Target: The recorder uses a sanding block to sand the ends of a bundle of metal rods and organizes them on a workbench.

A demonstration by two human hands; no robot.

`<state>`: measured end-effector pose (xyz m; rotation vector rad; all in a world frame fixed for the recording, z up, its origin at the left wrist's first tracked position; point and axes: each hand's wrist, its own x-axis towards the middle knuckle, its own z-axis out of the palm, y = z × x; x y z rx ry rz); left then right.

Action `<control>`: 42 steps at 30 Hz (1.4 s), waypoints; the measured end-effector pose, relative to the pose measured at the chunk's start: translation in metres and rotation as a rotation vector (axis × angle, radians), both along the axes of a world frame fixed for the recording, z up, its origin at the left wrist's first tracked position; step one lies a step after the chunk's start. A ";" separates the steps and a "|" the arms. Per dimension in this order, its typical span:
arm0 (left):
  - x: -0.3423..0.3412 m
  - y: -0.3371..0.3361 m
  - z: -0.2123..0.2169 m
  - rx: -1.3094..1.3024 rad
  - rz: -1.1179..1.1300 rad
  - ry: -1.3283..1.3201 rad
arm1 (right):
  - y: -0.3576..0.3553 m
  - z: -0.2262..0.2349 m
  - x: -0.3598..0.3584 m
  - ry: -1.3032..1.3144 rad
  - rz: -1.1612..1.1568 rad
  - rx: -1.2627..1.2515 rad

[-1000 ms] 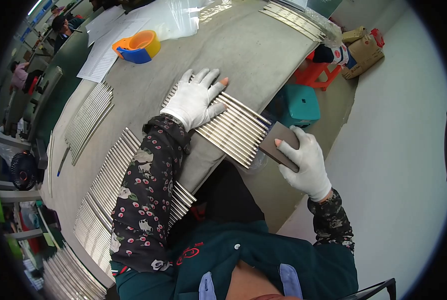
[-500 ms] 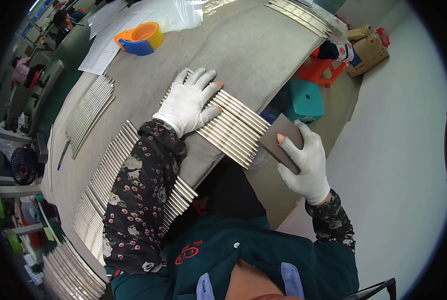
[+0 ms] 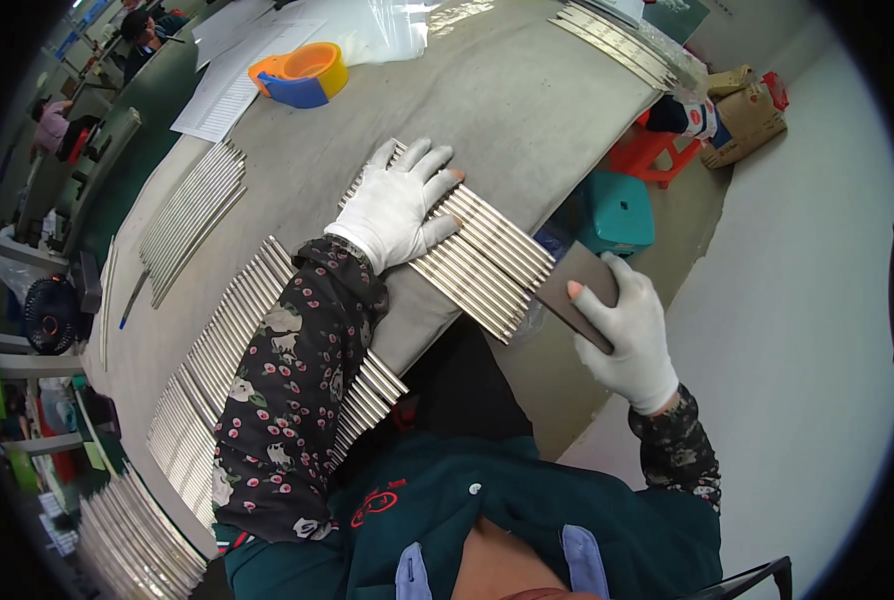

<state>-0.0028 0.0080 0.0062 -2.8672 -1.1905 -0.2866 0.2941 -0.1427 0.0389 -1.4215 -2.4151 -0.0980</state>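
Observation:
My left hand (image 3: 399, 203), in a white glove, lies flat with fingers spread on a row of thin metal rods (image 3: 482, 260) laid side by side near the grey table's front edge. My right hand (image 3: 629, 330), also gloved, grips a dark flat rectangular block (image 3: 575, 292) and presses it against the rods' near ends, which stick out over the table edge. A longer row of the same rods (image 3: 239, 330) runs under my left forearm.
An orange and blue tape dispenser (image 3: 300, 75) and white paper sheets (image 3: 229, 80) sit at the far side of the grey table (image 3: 527, 110). More rod bundles (image 3: 192, 215) lie to the left. Teal (image 3: 617, 210) and red stools (image 3: 652, 150) stand on the floor to the right.
The view has shifted slightly. My right hand with the block has edged closer against the rod ends. My left hand stays flat on the rods.

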 end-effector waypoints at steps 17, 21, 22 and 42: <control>-0.007 -0.005 -0.008 0.050 0.022 0.070 | -0.010 -0.003 -0.026 0.138 0.016 0.019; -0.007 -0.005 -0.008 0.065 0.017 0.078 | 0.018 -0.006 -0.061 0.136 0.017 -0.010; -0.006 -0.005 -0.007 0.067 0.016 0.081 | 0.021 -0.007 -0.063 0.088 0.023 -0.002; -0.008 -0.008 -0.009 0.089 0.008 0.000 | 0.001 -0.001 -0.047 0.108 0.024 0.035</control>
